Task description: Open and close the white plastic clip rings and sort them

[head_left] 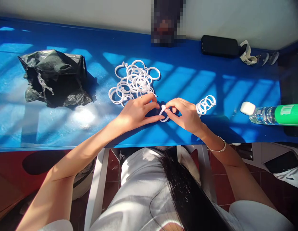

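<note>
A single white plastic curtain ring (161,119) is held low over the blue table, between my two hands. My right hand (184,113) pinches its upper right part, by a small white piece, with thumb and forefinger. From the other side my left hand (136,110) grips the ring's lower edge with its thumb; the fingers are bent, and their contact with the ring is partly hidden. Just beyond my left hand lies a loose heap of white curtain rings (135,76). A smaller cluster of the same rings (206,104) rests to the right of my right hand.
On the blue table (91,136), a crumpled black plastic bag (60,69) stands at left. A green-labelled bottle (264,115) lies at right with its white cap toward me. Along the back are a black case (219,46), a pale strap (247,57) and glasses (268,59).
</note>
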`<state>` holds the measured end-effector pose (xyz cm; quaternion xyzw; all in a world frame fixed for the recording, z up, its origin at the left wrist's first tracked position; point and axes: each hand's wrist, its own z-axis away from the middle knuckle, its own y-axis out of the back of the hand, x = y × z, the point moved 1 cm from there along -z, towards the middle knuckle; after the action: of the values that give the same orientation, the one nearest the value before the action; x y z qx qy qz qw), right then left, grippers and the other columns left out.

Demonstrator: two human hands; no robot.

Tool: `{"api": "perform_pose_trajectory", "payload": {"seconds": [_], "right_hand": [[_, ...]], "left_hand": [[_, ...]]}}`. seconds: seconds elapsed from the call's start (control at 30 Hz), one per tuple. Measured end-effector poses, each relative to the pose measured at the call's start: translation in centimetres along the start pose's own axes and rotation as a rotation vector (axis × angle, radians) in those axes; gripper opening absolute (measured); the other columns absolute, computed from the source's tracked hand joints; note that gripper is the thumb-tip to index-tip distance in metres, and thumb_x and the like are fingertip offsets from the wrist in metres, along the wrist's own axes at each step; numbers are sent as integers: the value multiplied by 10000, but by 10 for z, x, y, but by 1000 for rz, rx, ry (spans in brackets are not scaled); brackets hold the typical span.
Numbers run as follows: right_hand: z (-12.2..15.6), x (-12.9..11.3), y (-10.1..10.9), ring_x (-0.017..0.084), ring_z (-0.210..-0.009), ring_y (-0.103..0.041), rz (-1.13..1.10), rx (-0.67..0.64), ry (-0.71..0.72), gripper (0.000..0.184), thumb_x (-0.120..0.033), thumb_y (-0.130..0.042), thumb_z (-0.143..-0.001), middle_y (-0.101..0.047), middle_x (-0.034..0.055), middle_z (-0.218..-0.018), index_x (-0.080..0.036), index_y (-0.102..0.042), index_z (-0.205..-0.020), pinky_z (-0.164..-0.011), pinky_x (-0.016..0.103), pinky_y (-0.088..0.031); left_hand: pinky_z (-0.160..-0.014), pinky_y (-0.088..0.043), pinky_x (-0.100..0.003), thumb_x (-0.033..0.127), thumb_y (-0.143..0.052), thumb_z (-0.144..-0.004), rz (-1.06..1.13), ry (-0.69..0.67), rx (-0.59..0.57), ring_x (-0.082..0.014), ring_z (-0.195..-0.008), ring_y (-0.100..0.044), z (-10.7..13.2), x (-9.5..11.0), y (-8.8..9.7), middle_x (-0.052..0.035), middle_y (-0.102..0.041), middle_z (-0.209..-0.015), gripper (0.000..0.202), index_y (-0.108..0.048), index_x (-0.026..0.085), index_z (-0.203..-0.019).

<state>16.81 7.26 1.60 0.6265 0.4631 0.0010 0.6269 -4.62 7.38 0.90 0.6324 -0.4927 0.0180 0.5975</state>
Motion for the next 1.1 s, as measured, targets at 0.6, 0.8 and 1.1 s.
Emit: {"api": "perform_pose_trajectory", "payload": {"seconds": [0.6,0.8,1.1], "right_hand": [[-2,-6,-8,62,-523,-247,-1323,-516,-134,497,-346,-700,-856,-279,-78,-584,-197,-304,-597,-496,238,-192],[-1,-2,-20,61,-511,-230,-1449,-499,-76,506,-327,-727,-819,-289,-75,-535,-180,-327,-545,-489,255,-157],[-6,1,-16,99,-535,-363,-1326,-289,-62,414,-476,-677,-831,-425,-35,-621,-191,-453,-631,-535,264,-322]], "left_hand": [[-397,-200,-232,622,-713,-774,1273,427,-392,-52,-425,-294,-5,17,-12,37,-382,-496,543,-520,150,-590],[-420,-95,-265,582,-754,-719,1360,443,-413,-47,-429,-190,-7,19,-17,57,-267,-469,551,-461,159,-522],[-466,-237,-302,601,-595,-824,1251,332,-156,-101,-451,-300,-12,19,-7,18,-308,-464,588,-332,198,-486]]}}
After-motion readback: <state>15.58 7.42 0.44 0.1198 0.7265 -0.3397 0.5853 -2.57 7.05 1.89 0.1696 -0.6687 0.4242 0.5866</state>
